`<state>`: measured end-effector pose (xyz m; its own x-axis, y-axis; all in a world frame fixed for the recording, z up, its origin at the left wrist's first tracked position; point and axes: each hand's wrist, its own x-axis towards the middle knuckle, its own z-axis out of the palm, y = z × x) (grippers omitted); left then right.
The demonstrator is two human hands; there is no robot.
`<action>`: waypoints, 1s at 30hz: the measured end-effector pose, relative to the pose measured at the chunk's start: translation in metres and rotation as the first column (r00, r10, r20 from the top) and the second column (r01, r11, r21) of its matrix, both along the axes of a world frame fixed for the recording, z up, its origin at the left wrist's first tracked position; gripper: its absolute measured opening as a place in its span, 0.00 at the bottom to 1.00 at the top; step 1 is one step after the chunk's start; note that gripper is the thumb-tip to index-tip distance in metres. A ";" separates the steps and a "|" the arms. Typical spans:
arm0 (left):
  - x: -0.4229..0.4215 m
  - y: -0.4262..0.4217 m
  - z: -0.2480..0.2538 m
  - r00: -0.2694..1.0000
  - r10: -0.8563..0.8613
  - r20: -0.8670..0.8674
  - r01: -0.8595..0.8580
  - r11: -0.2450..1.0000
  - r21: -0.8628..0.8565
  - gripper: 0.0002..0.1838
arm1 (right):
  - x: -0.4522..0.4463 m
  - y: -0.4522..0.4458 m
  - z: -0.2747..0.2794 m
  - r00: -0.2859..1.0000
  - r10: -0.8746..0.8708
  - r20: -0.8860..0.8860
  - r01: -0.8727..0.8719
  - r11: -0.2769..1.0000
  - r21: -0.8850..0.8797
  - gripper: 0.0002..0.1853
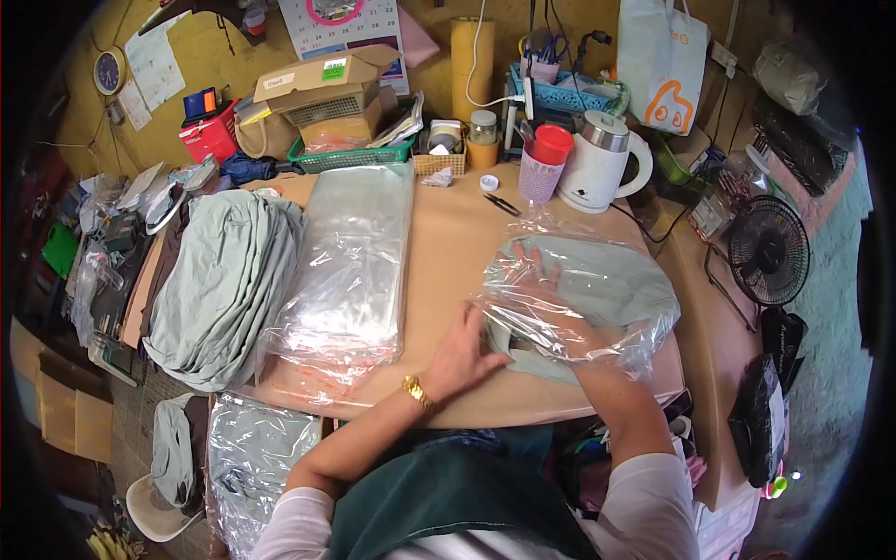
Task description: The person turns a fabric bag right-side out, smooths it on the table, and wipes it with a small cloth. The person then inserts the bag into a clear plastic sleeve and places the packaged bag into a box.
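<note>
On the table's right half lies a folded grey-green cloth item (611, 266) inside a clear plastic bag (658, 317). My right hand (532, 278) reaches into this bag through its near side, fingers spread flat over the cloth under the film. At the bag's lower left edge, my left hand (459, 353) has its fingers bent onto the film, with the thumb stretched out along the cloth's near edge. A stack of flat clear plastic bags (350, 252) lies left of my hands. Farther left rests a thick pile of folded grey-green cloth (224, 280).
A white electric kettle (597, 163) and a red-lidded pink cup (541, 173) stand behind the bag. Black tweezers (502, 204) lie near a small white lid (488, 182). A black fan (768, 250) is at right. Bagged cloth (257, 448) sits below the table's left edge.
</note>
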<state>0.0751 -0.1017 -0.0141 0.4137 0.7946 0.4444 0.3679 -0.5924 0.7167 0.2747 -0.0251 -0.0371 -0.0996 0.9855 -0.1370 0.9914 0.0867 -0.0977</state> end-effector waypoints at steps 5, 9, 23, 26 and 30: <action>0.004 0.014 -0.009 0.862 0.445 0.241 -0.431 0.895 -0.111 0.35 | -0.002 -0.008 0.022 0.999 -0.007 -0.038 0.007 1.000 -0.022 0.47; 0.006 0.039 -0.036 0.967 -0.087 0.240 0.150 0.954 -0.258 0.13 | -0.003 0.007 -0.001 0.999 -0.024 -0.033 0.023 1.000 -0.016 0.46; -0.072 -0.010 0.027 0.974 -0.136 0.182 0.224 0.449 -0.865 0.38 | 0.004 -0.103 0.006 0.984 0.179 0.017 -0.179 0.963 0.202 0.46; -0.053 -0.017 -0.007 0.932 0.116 0.343 0.228 0.549 -0.804 0.54 | -0.029 -0.118 -0.008 0.653 0.539 -0.532 -0.548 0.821 0.159 0.42; -0.056 -0.031 -0.018 0.789 0.211 0.576 0.347 0.622 -0.703 0.54 | -0.004 -0.091 0.030 0.990 0.138 0.007 -0.137 0.978 0.156 0.38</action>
